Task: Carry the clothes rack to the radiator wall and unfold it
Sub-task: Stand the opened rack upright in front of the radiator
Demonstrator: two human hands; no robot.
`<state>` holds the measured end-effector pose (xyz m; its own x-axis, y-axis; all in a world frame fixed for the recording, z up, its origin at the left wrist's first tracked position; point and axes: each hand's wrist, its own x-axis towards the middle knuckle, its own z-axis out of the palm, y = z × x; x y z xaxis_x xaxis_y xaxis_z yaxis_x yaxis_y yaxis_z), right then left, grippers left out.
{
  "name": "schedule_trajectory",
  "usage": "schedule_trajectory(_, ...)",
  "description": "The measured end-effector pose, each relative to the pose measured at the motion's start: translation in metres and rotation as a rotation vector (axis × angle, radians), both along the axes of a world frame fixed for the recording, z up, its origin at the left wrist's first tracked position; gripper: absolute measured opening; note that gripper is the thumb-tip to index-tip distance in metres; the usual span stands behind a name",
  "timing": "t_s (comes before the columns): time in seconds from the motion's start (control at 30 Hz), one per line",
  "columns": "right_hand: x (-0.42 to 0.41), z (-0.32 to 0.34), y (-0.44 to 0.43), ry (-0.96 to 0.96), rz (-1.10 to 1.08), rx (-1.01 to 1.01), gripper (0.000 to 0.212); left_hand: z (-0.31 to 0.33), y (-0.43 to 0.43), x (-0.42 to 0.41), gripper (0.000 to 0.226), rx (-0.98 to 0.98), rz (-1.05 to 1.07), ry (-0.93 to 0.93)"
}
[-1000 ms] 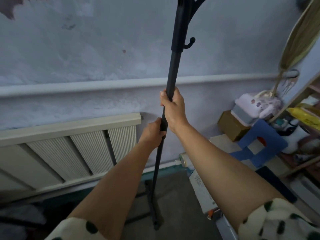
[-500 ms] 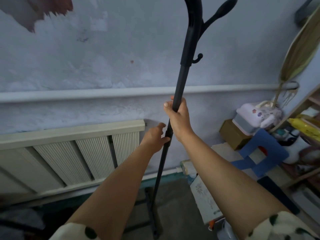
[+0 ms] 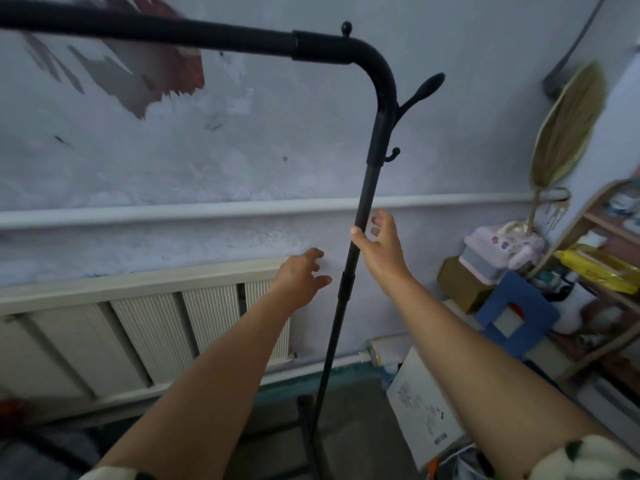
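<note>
The black clothes rack (image 3: 363, 199) stands in front of the pale blue wall, its upright pole rising from a foot on the floor to a bent corner, with a top bar running off to the left. My right hand (image 3: 379, 245) is beside the pole at mid height, thumb touching it and fingers spread apart. Left of the pole, clear of it, my left hand (image 3: 301, 275) hangs open. The cream radiator (image 3: 145, 323) runs along the wall at lower left.
A white pipe (image 3: 173, 213) crosses the wall. At the right stand a blue stool (image 3: 516, 306), a cardboard box (image 3: 460, 284), a wooden shelf (image 3: 602, 258) full of items and a woven fan (image 3: 568, 129). A white box (image 3: 422, 407) lies on the floor beside the rack foot.
Both hands have let go of the pole: the left came off and moved left, the right opened its fingers. The view has tilted up, showing the top bar.
</note>
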<state>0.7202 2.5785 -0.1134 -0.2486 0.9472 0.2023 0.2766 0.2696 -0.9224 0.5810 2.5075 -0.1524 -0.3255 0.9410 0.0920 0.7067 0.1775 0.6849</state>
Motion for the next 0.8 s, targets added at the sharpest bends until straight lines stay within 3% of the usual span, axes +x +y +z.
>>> schedule_trajectory(0.17, -0.005, 0.025, -0.053, -0.079, -0.088, 0.110, 0.059, 0.034, -0.058, -0.014, 0.043, 0.071, 0.005, 0.033)
schedule_trajectory(0.63, -0.054, 0.125, -0.243, -0.186, 0.175, 0.361, 0.035, 0.158, -0.283, -0.076, 0.017, 0.289, 0.217, 0.329)
schedule_trajectory(0.8, -0.069, 0.150, -0.284, -0.219, 0.223, 0.440, 0.033, 0.186, -0.342, -0.095, 0.013, 0.287, 0.291, 0.426)
